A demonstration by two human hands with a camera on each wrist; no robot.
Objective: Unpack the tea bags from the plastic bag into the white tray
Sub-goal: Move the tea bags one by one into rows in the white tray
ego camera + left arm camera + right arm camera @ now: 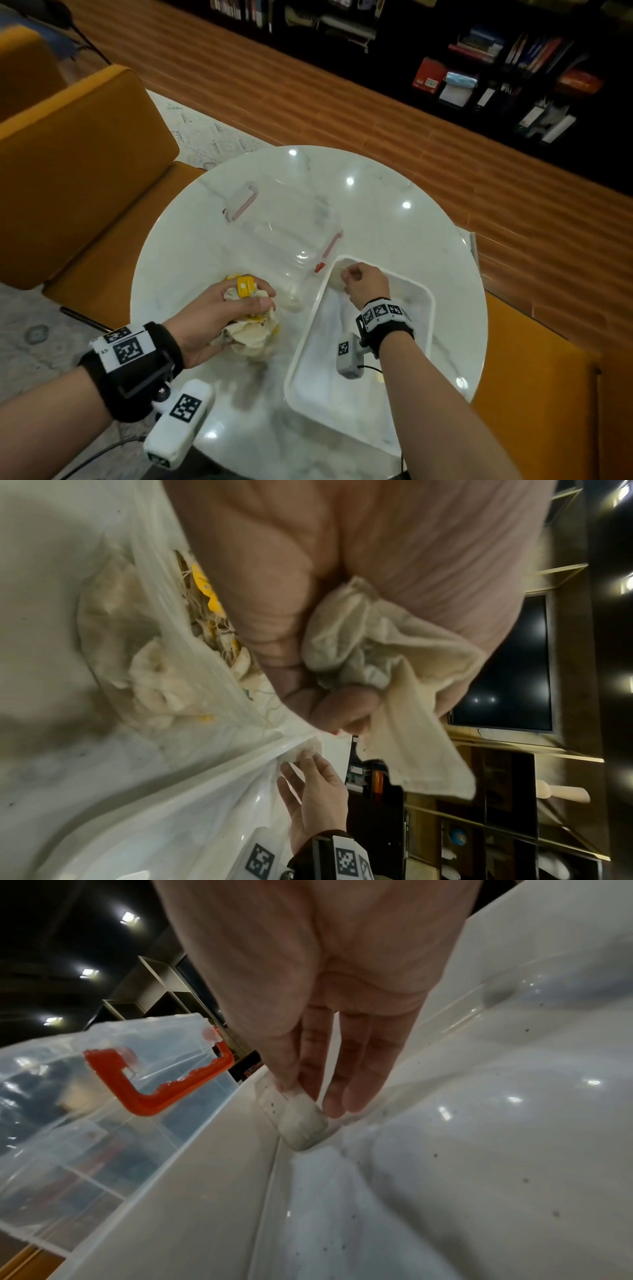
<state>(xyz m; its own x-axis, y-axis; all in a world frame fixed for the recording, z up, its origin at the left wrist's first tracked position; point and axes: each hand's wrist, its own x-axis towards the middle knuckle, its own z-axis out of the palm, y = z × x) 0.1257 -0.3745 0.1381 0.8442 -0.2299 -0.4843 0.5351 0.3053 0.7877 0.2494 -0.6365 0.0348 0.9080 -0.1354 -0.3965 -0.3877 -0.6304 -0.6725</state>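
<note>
A clear plastic bag of cream tea bags lies on the round table, left of the white tray. My left hand hovers just over the bag and grips a bunch of tea bags, one with a yellow tag. More bags show through the plastic below. My right hand reaches into the tray's far left corner. There the thumb and fingers of my right hand pinch a single tea bag that stands against the tray wall.
A clear storage box with red clips lies on the marble table, touching the tray's far corner. Orange chairs stand at the left and the right. A dark bookshelf runs along the far side.
</note>
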